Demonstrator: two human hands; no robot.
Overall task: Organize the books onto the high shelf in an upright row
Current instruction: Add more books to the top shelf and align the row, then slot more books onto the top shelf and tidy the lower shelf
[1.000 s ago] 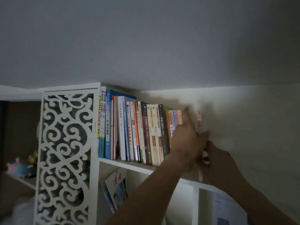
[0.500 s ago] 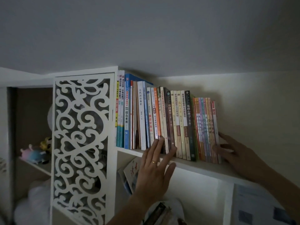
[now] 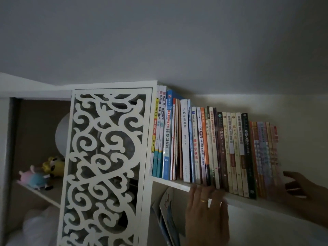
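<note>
- The books stand upright in 1 row on the high shelf, packed against the fretwork panel.
- The left hand lies flat on the shelf edge, fingers straight, gripping nothing; a nudge could push spines back unevenly.
- The right hand, open, props the thin end books; freed, they may topple right.

White scrollwork panel, white shelf, multicoloured book spines
</note>
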